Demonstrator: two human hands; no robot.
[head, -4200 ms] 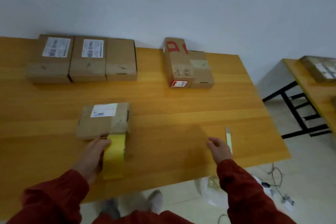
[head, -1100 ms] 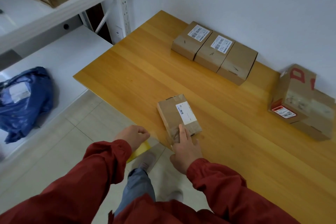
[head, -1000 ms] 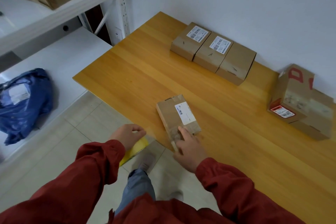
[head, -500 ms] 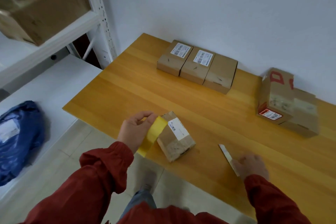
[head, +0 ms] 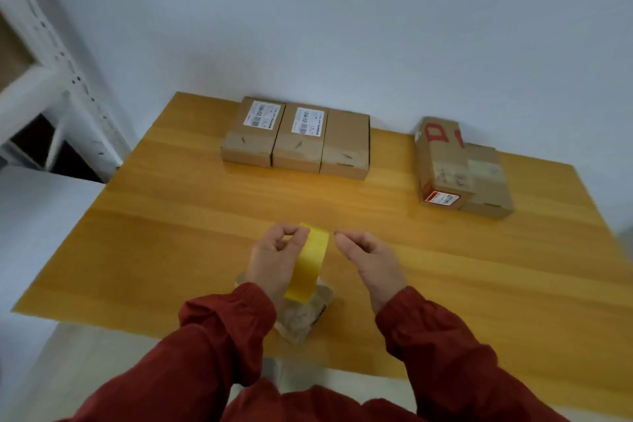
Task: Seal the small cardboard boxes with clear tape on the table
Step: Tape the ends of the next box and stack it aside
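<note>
My left hand (head: 274,260) grips a yellowish roll of tape (head: 310,264) and holds it upright above the table. My right hand (head: 370,260) is just right of the roll, fingers curled, with thumb and forefinger together at the roll's upper edge. Whether they pinch the tape's end is unclear. Under both hands, at the table's near edge, a small cardboard box (head: 301,315) lies, mostly hidden by the roll and my left wrist.
Three small boxes (head: 298,137) stand side by side at the back of the wooden table (head: 171,233). Two more boxes (head: 459,168), one with red marks, sit at the back right. A white metal shelf (head: 51,79) stands at left.
My right hand left the knife at the right and came up beside the roll. My left hand lifted the roll over the small box. The knife is no longer in sight.
</note>
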